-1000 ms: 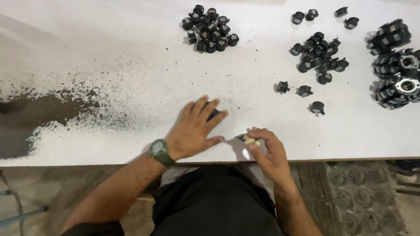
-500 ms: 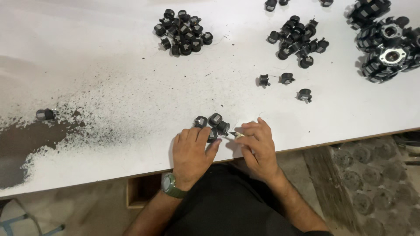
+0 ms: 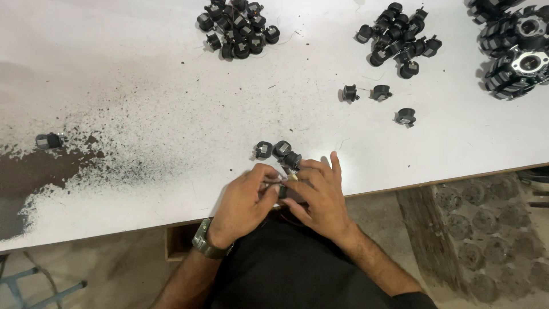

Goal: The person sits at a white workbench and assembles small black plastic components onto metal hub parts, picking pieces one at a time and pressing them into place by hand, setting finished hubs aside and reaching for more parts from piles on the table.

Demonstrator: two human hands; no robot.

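Note:
My left hand (image 3: 243,203) and my right hand (image 3: 320,191) meet at the near edge of the white table (image 3: 171,114). Together they pinch a small black part (image 3: 282,190), mostly hidden by the fingers. My left wrist wears a green watch (image 3: 205,243). Just beyond my fingertips lie three small black spool-like parts (image 3: 278,151), close together on the tabletop.
Two heaps of the same black parts lie at the far centre (image 3: 237,28) and far right (image 3: 400,43), with three loose ones (image 3: 377,97) between. Stacked black and metal rings (image 3: 514,48) stand at the right edge. One stray part (image 3: 48,141) rests by the worn dark patch (image 3: 34,177) at left.
My hands have drawn together at the table edge and closed on one small part. The view has shifted, so the heaps sit higher and further left.

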